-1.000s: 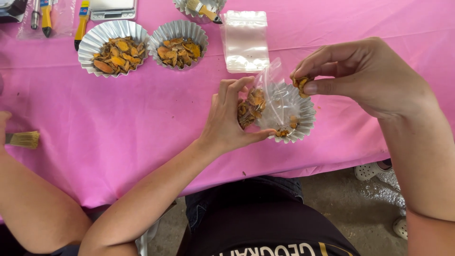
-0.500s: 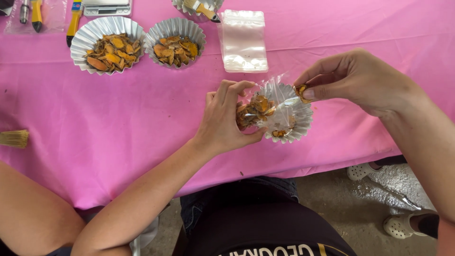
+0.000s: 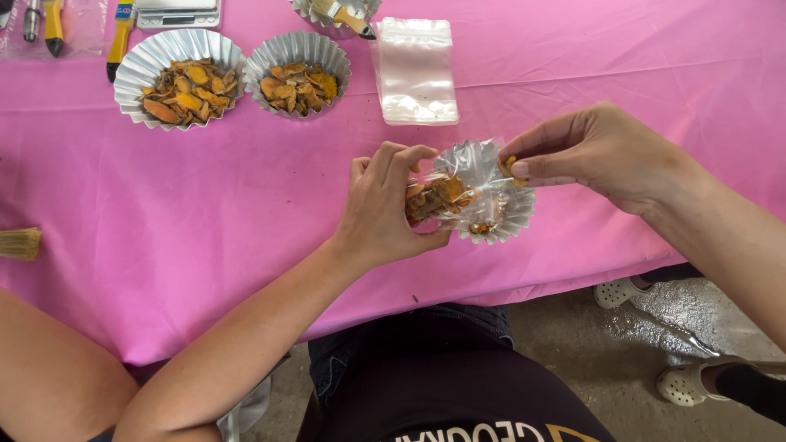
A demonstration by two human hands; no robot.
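Head view: left hand (image 3: 385, 205) curled round small clear bag (image 3: 438, 196) of orange dried slices, fingers pinching its mouth, held over fluted foil cup (image 3: 499, 221) near pink table (image 3: 246, 205) front edge. Right hand (image 3: 598, 155) thumb and forefinger pressed together on one orange slice (image 3: 509, 166) just above bag. Behind: two foil cups (image 3: 178, 78) (image 3: 296, 74) heaped with slices, stack of clear bags (image 3: 415, 69).

A small clear plastic bag (image 3: 438, 196) sits in the middle of the picture, partly full of orange dried slices. It lies on its side over a shiny silver foil cup (image 3: 491, 214) on the pink cloth. One orange slice (image 3: 509, 166) is at the bag's open top, just right of the middle
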